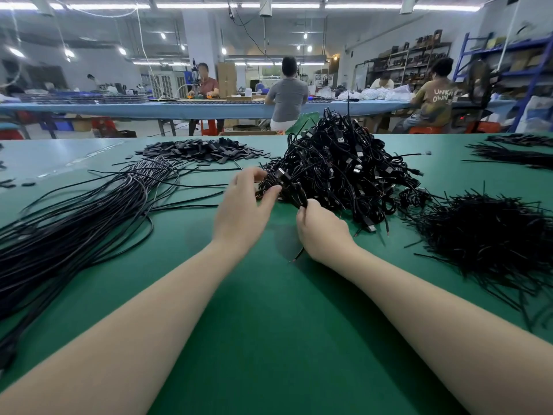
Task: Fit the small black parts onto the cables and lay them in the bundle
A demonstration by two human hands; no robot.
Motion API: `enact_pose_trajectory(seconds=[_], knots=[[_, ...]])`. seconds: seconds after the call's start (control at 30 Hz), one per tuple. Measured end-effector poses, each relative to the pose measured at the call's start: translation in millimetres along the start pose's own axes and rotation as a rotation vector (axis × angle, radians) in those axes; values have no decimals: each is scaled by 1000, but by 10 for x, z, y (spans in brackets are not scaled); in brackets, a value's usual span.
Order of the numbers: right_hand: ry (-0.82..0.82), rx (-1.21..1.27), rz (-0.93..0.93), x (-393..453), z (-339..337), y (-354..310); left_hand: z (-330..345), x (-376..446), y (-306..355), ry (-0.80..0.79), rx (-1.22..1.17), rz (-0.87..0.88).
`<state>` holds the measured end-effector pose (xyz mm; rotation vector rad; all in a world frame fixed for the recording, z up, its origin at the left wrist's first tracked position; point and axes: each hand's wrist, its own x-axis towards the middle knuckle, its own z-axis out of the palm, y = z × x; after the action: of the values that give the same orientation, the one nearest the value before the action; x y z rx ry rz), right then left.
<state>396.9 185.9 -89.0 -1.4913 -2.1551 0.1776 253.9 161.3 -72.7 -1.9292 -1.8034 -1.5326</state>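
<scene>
My right hand [321, 232] grips one thin cable [299, 195] at the near edge of the tangled heap [344, 169] in the frame's centre; my left hand [244, 205], fingers spread, touches the heap. The cable looks light and limp, likely to snag, so I judge holding near its end is best. The small black parts [200, 151] lie upper centre-left.

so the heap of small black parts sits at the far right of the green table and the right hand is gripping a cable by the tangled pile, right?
Not quite: the head view shows the heap of small black parts at the far left-centre of the green table, behind the long cable bundle. The right hand does grip a cable by the tangled pile.
</scene>
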Motion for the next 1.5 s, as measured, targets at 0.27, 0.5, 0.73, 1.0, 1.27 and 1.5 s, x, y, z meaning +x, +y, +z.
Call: enact_pose_trajectory(seconds=[0.27,0.5,0.73,1.0,1.27,1.5], knots=[[112,-346,-340,43,-18,38,86,-70,-107,-45,857,661],[357,-788,-555,70,-273,62,100,-105,-43,-279,825,459],[-358,-413,-127,376,-1303,353,120,-94,-280,-311,214,-71],[-643,-978,-77,4,-1413,871,144,-42,-313,-296,98,-135],[-574,-1057,-250,-55,-1338,985,155,11,-404,-383,-264,-324],[-504,-820,-167,-19,-1333,1052,160,38,-432,-400,-327,-341]])
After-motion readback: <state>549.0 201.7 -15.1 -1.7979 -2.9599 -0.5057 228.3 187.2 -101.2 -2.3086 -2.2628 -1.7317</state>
